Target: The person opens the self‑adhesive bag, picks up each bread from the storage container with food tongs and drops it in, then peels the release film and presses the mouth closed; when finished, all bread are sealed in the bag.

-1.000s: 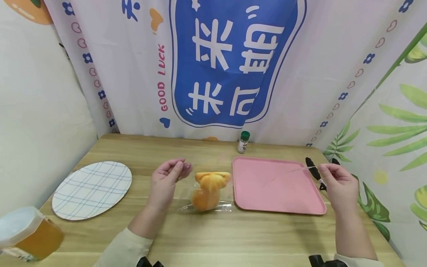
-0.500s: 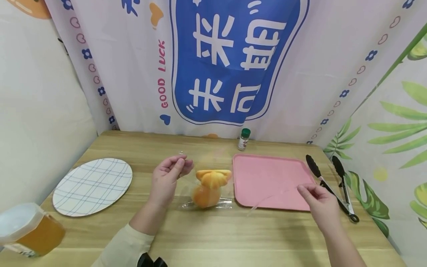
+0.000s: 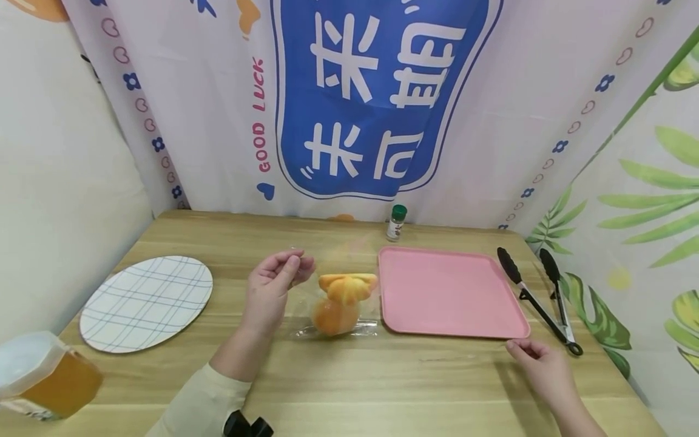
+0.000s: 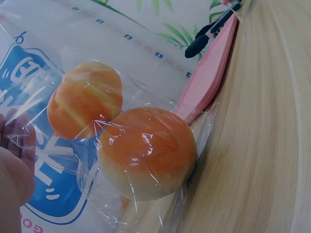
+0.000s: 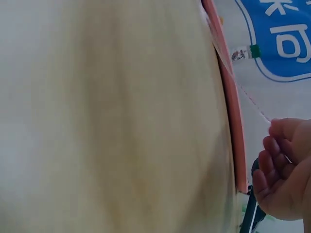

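Near the middle of the table, my left hand [image 3: 269, 291] pinches the top of a clear plastic bag [image 3: 364, 328]. Inside it, a round glossy bun [image 4: 148, 150] sits low, and a ridged yellow-orange bread [image 3: 348, 289] lies above it. In the left wrist view the film wrinkles around both. At the tray's front right corner, my right hand [image 3: 542, 367] pinches the end of a thin clear plastic strip [image 5: 252, 101] between thumb and forefinger. The strip trails left over the wood and is faint in the head view.
A pink tray [image 3: 448, 294] lies right of the bag, with black-tipped tongs [image 3: 546, 309] beyond it. At left are a checked oval plate [image 3: 147, 303] and a lidded tub of amber contents [image 3: 60, 385]. A green-capped shaker [image 3: 396, 223] stands at the back.
My right hand has come down and toward me from beside the tongs, with the strip trailing from it. My left hand stays almost in place at the bag.
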The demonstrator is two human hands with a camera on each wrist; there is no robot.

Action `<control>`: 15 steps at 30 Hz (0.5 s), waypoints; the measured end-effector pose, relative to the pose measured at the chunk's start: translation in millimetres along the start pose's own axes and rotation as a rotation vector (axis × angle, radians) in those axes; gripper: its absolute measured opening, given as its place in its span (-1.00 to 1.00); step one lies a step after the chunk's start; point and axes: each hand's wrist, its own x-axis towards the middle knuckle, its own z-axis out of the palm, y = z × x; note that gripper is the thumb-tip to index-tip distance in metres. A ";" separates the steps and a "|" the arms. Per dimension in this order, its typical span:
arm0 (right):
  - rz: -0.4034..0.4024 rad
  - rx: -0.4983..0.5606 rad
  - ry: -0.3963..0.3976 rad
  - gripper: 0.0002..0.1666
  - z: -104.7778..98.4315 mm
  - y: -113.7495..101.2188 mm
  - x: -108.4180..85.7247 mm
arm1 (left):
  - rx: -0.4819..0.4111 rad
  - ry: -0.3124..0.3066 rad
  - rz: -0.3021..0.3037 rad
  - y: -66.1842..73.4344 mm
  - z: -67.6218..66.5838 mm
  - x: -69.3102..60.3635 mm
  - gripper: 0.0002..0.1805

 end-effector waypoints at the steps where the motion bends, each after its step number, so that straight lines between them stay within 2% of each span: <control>1: -0.002 -0.033 -0.021 -0.56 -0.2 3.4 1.3 | -0.002 -0.001 0.002 -0.1 0.1 0.2 -0.73; 4: -0.023 -0.109 -0.075 -0.61 -0.5 12.1 5.0 | -0.006 -0.005 0.006 -0.4 0.3 0.5 -0.73; 7: -0.069 -0.178 -0.093 -0.68 -0.8 17.5 6.9 | -0.013 -0.005 0.012 -1.4 0.3 0.4 -0.76; 13: -0.248 -0.381 -0.154 -0.75 -1.6 20.3 8.1 | -0.015 -0.010 0.025 -1.1 -0.9 0.1 -0.71; 15: -0.285 -0.465 -0.159 -0.73 -2.5 19.9 7.9 | -0.014 -0.015 0.029 -0.3 -1.1 -0.1 -0.70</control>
